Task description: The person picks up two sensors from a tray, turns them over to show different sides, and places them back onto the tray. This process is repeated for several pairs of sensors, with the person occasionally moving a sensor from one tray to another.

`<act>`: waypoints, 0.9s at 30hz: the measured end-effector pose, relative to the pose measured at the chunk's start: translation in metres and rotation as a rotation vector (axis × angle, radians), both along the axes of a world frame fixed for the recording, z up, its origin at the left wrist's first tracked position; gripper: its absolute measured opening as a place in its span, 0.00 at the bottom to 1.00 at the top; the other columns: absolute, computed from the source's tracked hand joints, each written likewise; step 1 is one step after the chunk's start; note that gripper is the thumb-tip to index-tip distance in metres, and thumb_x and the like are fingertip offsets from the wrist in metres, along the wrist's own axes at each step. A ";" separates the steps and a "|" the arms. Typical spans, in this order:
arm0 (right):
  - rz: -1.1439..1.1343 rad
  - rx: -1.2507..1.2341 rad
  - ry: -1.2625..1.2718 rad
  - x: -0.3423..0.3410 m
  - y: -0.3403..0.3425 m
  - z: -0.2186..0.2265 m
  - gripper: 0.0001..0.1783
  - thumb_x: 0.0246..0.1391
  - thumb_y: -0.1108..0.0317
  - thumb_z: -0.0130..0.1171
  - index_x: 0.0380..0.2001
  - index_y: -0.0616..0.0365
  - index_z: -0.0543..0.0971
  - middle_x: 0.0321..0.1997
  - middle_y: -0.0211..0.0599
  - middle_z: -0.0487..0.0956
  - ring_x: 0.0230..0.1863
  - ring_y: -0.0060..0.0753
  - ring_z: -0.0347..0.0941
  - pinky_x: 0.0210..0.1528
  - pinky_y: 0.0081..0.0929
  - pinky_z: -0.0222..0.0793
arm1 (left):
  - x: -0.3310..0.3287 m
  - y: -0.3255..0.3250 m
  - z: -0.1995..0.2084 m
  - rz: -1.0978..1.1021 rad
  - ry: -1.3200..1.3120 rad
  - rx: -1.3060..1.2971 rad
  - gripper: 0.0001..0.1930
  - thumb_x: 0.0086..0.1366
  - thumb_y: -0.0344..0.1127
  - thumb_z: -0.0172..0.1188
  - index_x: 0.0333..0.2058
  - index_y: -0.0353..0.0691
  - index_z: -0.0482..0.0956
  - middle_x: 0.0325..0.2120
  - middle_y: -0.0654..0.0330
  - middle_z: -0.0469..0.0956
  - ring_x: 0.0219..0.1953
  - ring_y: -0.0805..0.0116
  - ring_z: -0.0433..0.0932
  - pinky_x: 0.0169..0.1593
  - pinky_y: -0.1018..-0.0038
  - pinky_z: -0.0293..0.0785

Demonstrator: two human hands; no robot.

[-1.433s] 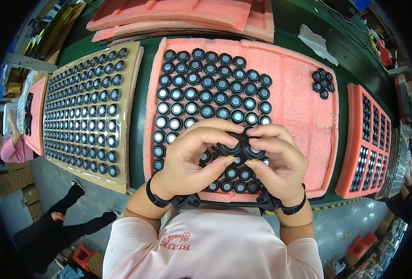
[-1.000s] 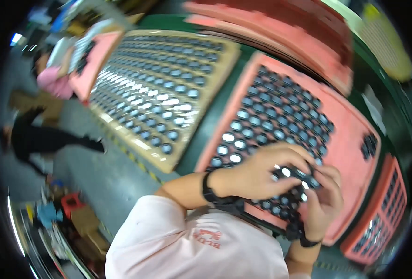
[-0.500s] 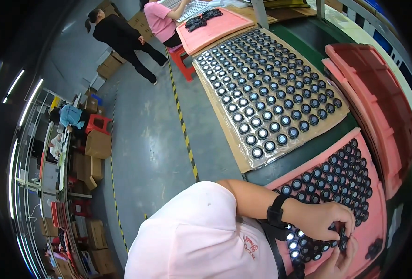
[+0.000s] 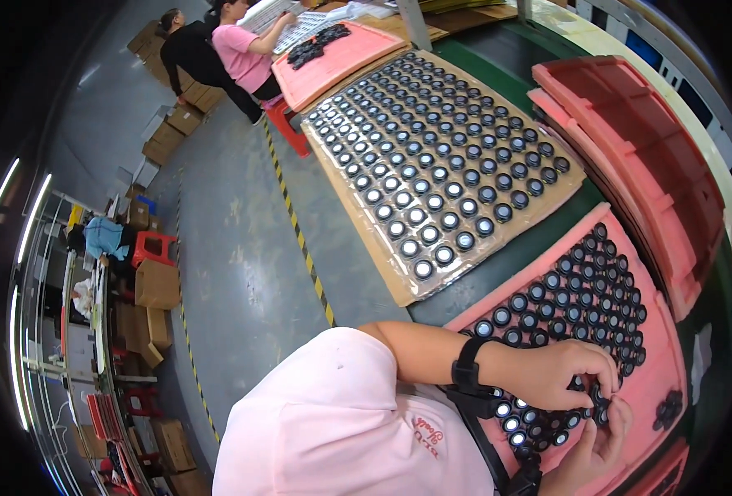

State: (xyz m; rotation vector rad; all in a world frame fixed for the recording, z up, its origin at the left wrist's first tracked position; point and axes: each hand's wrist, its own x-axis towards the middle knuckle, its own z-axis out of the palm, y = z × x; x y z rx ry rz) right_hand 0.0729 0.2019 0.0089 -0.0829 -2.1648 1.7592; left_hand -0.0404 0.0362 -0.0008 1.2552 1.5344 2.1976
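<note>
**View swings left; hands stay on the pink tray**

Head view: since the earliest frame, where the hands met at centre over the tray, the camera has turned left, so both hands now sit at about 4 to 5 o'clock near the rim, and floor and a co-worker fill the left and top.

The left hand (image 4: 548, 372) lies palm down across the near rows of the pink tray (image 4: 672, 331), its fingers curled over small black parts (image 4: 602, 395) at its fingertips. The right hand (image 4: 593, 446) sits just below it, at 6 o'clock from the left, palm turned up and fingers bent toward the same parts. Both hands touch the cluster between them; whether either truly pinches a part cannot be told, since the fingers cover it.

The tray's other black caps run away from the hands toward 12 o'clock. A black wrist strap (image 4: 468, 369) sits on the left forearm.

At 11 o'clock from the hands lies a tan tray (image 4: 358, 190) full of caps, and at 1 o'clock a stack of red trays (image 4: 647, 157). A person in pink (image 4: 246, 50) works at the far end, 11 o'clock.

The right wrist is cut by the lower edge; the pink shirt hides the near tray edge.
</note>
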 end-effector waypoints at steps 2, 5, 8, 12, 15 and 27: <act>-0.001 -0.008 0.042 0.004 0.005 -0.009 0.23 0.45 0.92 0.48 0.47 0.68 0.72 0.53 0.46 0.69 0.55 0.41 0.66 0.59 0.32 0.63 | 0.000 0.000 -0.003 0.041 0.043 0.003 0.11 0.55 0.22 0.62 0.37 0.35 0.75 0.42 0.53 0.77 0.45 0.57 0.76 0.46 0.67 0.74; -0.036 0.034 0.054 -0.002 -0.003 -0.003 0.20 0.41 0.87 0.57 0.42 0.70 0.75 0.50 0.47 0.71 0.53 0.42 0.68 0.57 0.35 0.65 | -0.002 0.001 -0.009 -0.003 -0.005 -0.023 0.12 0.55 0.23 0.62 0.39 0.35 0.75 0.44 0.52 0.77 0.47 0.57 0.77 0.48 0.67 0.74; 0.036 0.032 0.055 -0.009 -0.004 0.001 0.17 0.45 0.85 0.58 0.42 0.69 0.76 0.51 0.48 0.71 0.51 0.40 0.70 0.54 0.32 0.67 | -0.005 -0.010 -0.001 0.011 -0.038 -0.128 0.13 0.56 0.23 0.63 0.42 0.35 0.77 0.46 0.50 0.77 0.48 0.57 0.77 0.50 0.67 0.74; -0.048 0.059 0.004 -0.017 -0.008 0.007 0.14 0.48 0.83 0.61 0.40 0.68 0.78 0.51 0.47 0.72 0.47 0.35 0.73 0.48 0.27 0.71 | -0.008 -0.008 0.001 0.007 -0.020 -0.164 0.14 0.57 0.22 0.62 0.43 0.33 0.77 0.48 0.49 0.76 0.47 0.59 0.77 0.50 0.68 0.74; -0.150 -0.140 0.078 -0.024 -0.011 0.002 0.13 0.46 0.83 0.64 0.39 0.67 0.79 0.49 0.46 0.73 0.45 0.33 0.74 0.46 0.24 0.72 | -0.004 -0.004 0.001 0.023 -0.137 -0.185 0.14 0.57 0.20 0.61 0.43 0.32 0.77 0.48 0.49 0.75 0.46 0.62 0.77 0.49 0.71 0.74; 0.015 0.157 0.164 -0.018 0.006 -0.002 0.14 0.46 0.84 0.62 0.39 0.67 0.78 0.50 0.45 0.71 0.49 0.33 0.72 0.53 0.28 0.68 | -0.006 -0.001 0.006 0.124 0.167 -0.294 0.13 0.54 0.19 0.63 0.41 0.31 0.79 0.45 0.51 0.75 0.43 0.65 0.76 0.47 0.73 0.73</act>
